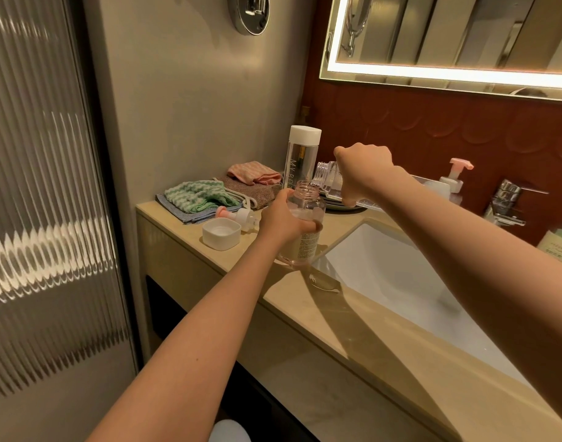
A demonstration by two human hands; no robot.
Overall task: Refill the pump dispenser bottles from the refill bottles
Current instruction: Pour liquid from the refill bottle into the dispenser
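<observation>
Tilted refill bottle (328,179) above open pink dispenser (305,203)

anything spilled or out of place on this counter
No spill shows. The pump head lies on its side on the counter beside an upturned white cap, both off for the refill; the cloths behind are rumpled.
</observation>
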